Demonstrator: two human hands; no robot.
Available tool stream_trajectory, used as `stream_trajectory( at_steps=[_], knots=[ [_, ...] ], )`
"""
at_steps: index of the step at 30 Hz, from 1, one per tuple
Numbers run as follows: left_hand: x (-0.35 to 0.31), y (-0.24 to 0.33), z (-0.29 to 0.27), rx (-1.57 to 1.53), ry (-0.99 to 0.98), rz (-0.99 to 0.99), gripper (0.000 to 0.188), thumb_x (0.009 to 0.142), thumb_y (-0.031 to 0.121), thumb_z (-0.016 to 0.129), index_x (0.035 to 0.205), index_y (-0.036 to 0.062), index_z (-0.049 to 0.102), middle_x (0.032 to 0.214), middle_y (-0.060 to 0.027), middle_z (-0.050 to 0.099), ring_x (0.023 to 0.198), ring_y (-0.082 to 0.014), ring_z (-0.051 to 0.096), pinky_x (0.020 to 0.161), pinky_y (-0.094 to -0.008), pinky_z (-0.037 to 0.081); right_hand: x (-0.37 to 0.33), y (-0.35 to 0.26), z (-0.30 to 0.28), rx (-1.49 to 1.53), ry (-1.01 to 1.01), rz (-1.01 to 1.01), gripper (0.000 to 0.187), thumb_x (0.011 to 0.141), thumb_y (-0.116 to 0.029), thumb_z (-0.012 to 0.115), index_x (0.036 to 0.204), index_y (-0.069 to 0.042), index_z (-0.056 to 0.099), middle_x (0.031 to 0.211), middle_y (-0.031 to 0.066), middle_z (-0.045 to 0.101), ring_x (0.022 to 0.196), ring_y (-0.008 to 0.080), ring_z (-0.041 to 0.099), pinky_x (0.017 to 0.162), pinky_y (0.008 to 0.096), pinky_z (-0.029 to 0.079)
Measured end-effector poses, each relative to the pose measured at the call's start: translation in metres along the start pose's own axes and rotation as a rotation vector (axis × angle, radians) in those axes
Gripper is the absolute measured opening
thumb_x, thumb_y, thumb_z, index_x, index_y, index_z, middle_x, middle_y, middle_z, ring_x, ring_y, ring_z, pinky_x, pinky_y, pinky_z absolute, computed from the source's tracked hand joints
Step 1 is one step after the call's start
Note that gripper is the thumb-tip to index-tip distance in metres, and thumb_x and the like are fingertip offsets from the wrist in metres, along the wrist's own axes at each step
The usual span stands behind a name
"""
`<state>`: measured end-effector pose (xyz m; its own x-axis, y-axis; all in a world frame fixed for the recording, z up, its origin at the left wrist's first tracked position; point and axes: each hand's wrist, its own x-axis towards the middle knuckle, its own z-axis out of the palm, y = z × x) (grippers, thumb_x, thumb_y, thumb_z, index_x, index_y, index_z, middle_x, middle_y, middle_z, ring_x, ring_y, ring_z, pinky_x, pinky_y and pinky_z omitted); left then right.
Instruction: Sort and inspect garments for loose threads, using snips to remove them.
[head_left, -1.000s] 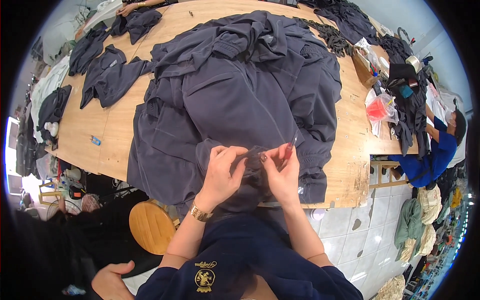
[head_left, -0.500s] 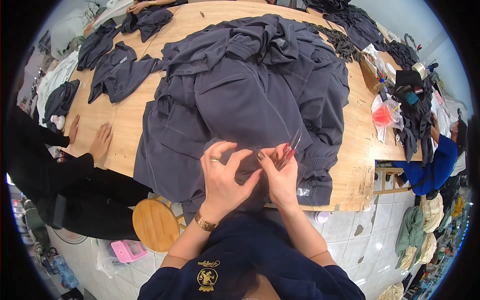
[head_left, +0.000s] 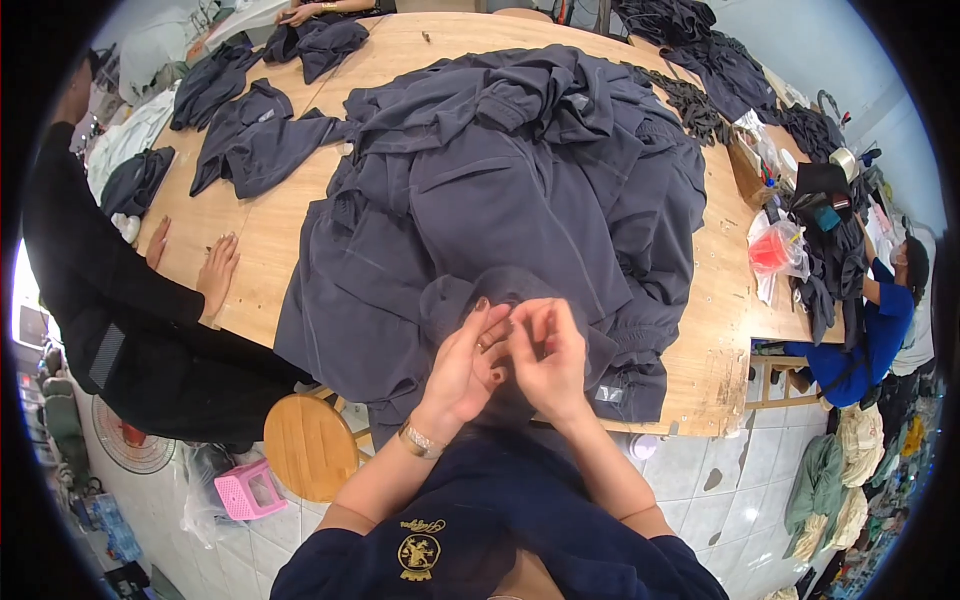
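Observation:
A large heap of dark grey garments (head_left: pixel 480 190) lies before me, one with a slit pocket and others with gathered elastic edges. At its near edge my left hand (head_left: pixel 462 365) has its palm turned up and fingers curled at a loose fold of garment (head_left: pixel 490 290), smeared by motion. Close beside it, my right hand (head_left: pixel 550 358) is closed, thumb and finger bent toward the left fingertips. A bit of red shows in the right hand, from the red-handled scissors, whose blades are hidden now. Whatever thread or edge lies between the fingertips is too small to make out.
At the left a person in black rests both hands (head_left: pixel 216 272) on the wooden table (head_left: pixel 270 225). Smaller garments (head_left: pixel 262 140) lie beyond. A red drink cup (head_left: pixel 770 252) stands right, near a person in blue (head_left: pixel 868 345). A round stool (head_left: pixel 308 447) stands front left.
My left hand has turned palm up and come closer to the right. My right hand has rolled over, hiding the scissor blades. The fold of garment between them has shifted.

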<state>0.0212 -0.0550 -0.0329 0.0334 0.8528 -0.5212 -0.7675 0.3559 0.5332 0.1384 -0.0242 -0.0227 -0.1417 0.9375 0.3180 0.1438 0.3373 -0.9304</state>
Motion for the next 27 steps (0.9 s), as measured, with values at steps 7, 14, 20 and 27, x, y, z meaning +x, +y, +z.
stream_trajectory(
  at_steps=[7,14,20,27],
  knots=[
    [0.014,-0.011,-0.015,-0.179,0.065,-0.097,0.021,0.090,0.031,0.061,0.101,0.0141,0.057,0.100,0.0006,0.061,0.088,-0.0112,0.056,0.071,-0.0272,0.044,0.038,0.036,-0.035,-0.216,0.097,0.013,0.018,0.079,-0.001,0.065,0.084,-0.003,0.047,0.074,0.0070,0.056,0.063,0.0129,0.054,0.056,0.0266,0.043],
    [0.001,-0.024,-0.008,0.067,-0.001,0.191,0.016,0.094,0.024,0.056,0.096,0.0093,0.060,0.089,-0.0010,0.062,0.081,-0.0102,0.058,0.073,-0.0259,0.046,0.043,0.048,-0.050,0.278,-0.288,0.411,0.031,0.081,0.003,0.063,0.081,-0.009,0.035,0.082,0.0061,0.056,0.077,0.0081,0.051,0.069,0.0215,0.042],
    [-0.019,0.004,0.009,0.465,-0.445,0.121,0.018,0.095,0.018,0.053,0.102,0.0018,0.056,0.075,-0.0043,0.059,0.057,-0.0103,0.056,0.045,-0.0172,0.039,0.050,-0.015,-0.051,0.485,-0.309,0.165,0.033,0.082,0.006,0.062,0.082,-0.009,0.032,0.085,0.0069,0.057,0.077,0.0070,0.051,0.068,0.0206,0.044],
    [-0.012,0.026,0.017,-0.246,-0.301,-0.064,0.027,0.096,0.033,0.052,0.105,0.0083,0.057,0.097,-0.0007,0.062,0.074,-0.0099,0.058,0.055,-0.0181,0.043,0.050,-0.015,-0.050,0.484,-0.425,0.052,0.032,0.082,0.006,0.061,0.083,-0.008,0.033,0.085,0.0076,0.056,0.079,0.0079,0.051,0.071,0.0221,0.044]
  ],
)
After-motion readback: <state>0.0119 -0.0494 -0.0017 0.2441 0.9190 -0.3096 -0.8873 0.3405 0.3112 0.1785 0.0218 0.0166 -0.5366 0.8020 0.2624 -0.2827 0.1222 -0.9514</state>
